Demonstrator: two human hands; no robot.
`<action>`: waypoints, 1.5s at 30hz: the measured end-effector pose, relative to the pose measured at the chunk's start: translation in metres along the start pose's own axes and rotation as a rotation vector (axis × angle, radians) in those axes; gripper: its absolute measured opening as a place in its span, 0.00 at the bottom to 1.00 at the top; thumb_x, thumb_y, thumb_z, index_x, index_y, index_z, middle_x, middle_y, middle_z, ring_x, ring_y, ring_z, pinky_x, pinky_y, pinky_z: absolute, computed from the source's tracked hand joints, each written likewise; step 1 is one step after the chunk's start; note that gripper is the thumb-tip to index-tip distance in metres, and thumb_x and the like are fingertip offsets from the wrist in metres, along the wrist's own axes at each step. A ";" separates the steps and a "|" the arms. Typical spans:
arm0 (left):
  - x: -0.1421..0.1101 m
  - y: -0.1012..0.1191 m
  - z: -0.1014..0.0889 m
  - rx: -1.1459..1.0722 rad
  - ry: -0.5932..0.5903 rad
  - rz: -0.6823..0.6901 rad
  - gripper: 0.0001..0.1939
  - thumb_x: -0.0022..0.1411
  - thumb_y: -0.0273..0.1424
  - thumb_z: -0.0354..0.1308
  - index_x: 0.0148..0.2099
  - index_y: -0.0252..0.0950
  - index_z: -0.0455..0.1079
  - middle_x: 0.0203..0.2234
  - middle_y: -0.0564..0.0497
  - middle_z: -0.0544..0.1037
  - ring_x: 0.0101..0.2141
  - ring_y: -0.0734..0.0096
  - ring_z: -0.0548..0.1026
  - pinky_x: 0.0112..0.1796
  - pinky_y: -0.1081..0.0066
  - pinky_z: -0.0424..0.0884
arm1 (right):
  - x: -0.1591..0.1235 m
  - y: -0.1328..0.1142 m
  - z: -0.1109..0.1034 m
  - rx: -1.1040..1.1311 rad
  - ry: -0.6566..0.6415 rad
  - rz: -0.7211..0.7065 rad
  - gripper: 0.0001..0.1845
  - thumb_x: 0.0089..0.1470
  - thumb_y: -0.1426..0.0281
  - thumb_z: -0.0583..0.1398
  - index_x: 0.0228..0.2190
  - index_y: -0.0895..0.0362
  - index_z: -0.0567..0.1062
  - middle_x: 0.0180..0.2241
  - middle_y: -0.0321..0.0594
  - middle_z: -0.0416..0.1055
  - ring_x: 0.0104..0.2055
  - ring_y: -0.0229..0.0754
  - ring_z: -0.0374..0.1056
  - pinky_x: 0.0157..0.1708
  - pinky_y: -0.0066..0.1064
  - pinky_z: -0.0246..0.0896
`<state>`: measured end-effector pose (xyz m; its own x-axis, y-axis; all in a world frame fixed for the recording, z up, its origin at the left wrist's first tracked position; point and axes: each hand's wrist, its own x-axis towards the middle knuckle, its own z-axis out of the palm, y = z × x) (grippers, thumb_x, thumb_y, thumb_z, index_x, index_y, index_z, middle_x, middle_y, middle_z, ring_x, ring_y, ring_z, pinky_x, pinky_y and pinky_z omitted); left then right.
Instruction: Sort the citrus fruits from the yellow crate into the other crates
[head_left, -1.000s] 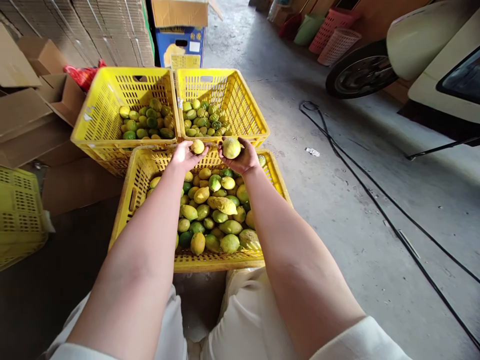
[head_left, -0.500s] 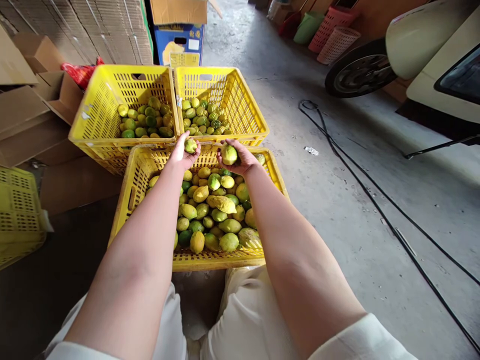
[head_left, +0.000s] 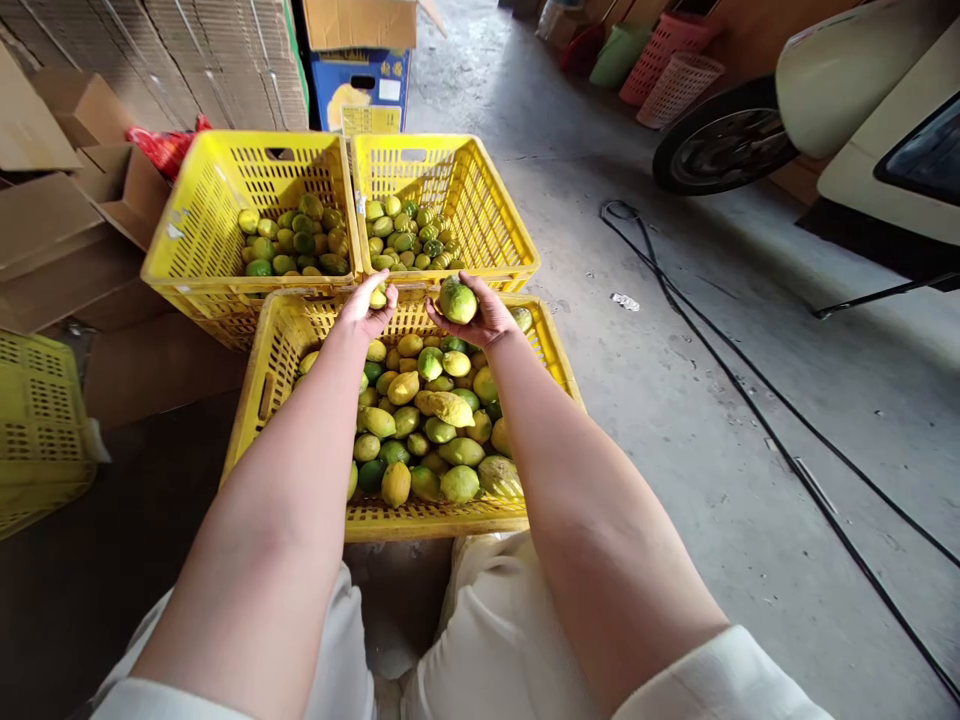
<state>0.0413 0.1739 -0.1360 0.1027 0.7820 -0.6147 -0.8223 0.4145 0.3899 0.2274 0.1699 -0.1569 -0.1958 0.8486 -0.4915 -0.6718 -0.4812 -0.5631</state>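
Observation:
Above the far part of the near yellow crate, my left hand is closed round a small yellow-green lemon, mostly covered by the fingers. My right hand holds a larger, greener lemon on its fingers, a short gap to the right of the left hand. Below them, the near crate is full of mixed yellow and green lemons. Behind stand two more yellow crates: the left one and the right one, each partly filled with green-yellow lemons.
Cardboard boxes and another yellow crate lie on the left. A blue carton stands behind the crates. Black cable runs over the concrete floor on the right, near a vehicle with a wheel.
The lemon in my right hand has turned, now showing a greener side. My left fingers have shifted, covering more of their lemon. The crates hold as before.

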 end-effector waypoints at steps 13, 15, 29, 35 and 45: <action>-0.010 -0.006 0.003 -0.158 -0.184 0.007 0.19 0.73 0.26 0.46 0.60 0.29 0.70 0.38 0.41 0.81 0.48 0.56 0.83 0.42 0.65 0.85 | -0.005 -0.002 -0.005 0.160 -0.062 -0.114 0.16 0.68 0.64 0.52 0.51 0.58 0.71 0.34 0.44 0.79 0.44 0.50 0.79 0.45 0.48 0.82; -0.009 -0.004 0.003 -0.140 -0.180 0.022 0.14 0.73 0.27 0.51 0.57 0.31 0.71 0.38 0.42 0.81 0.45 0.58 0.84 0.42 0.67 0.85 | -0.005 -0.002 -0.007 0.143 -0.056 -0.137 0.13 0.67 0.64 0.56 0.48 0.56 0.72 0.33 0.41 0.78 0.44 0.49 0.79 0.47 0.47 0.82; -0.012 -0.009 0.008 0.043 -0.042 -0.069 0.10 0.74 0.31 0.51 0.44 0.32 0.72 0.26 0.46 0.76 0.26 0.69 0.78 0.22 0.76 0.76 | -0.004 0.001 0.002 0.043 0.060 0.051 0.12 0.66 0.62 0.54 0.45 0.56 0.72 0.34 0.44 0.77 0.39 0.49 0.77 0.35 0.45 0.82; -0.010 -0.006 0.007 -0.058 -0.186 -0.059 0.15 0.73 0.25 0.48 0.56 0.30 0.70 0.36 0.43 0.81 0.38 0.60 0.84 0.34 0.67 0.84 | -0.003 0.001 -0.001 0.006 0.003 -0.016 0.10 0.62 0.69 0.58 0.45 0.56 0.73 0.34 0.42 0.77 0.37 0.46 0.73 0.34 0.37 0.80; -0.012 -0.008 0.006 0.261 -0.133 -0.099 0.10 0.70 0.19 0.58 0.34 0.33 0.67 0.21 0.53 0.70 0.19 0.81 0.70 0.17 0.86 0.61 | -0.004 -0.004 -0.002 0.070 0.012 0.082 0.10 0.69 0.61 0.59 0.41 0.55 0.70 0.30 0.38 0.74 0.31 0.37 0.71 0.22 0.21 0.71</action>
<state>0.0506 0.1642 -0.1277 0.2618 0.7790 -0.5697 -0.6351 0.5835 0.5061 0.2319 0.1679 -0.1541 -0.2435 0.8040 -0.5425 -0.7021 -0.5320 -0.4733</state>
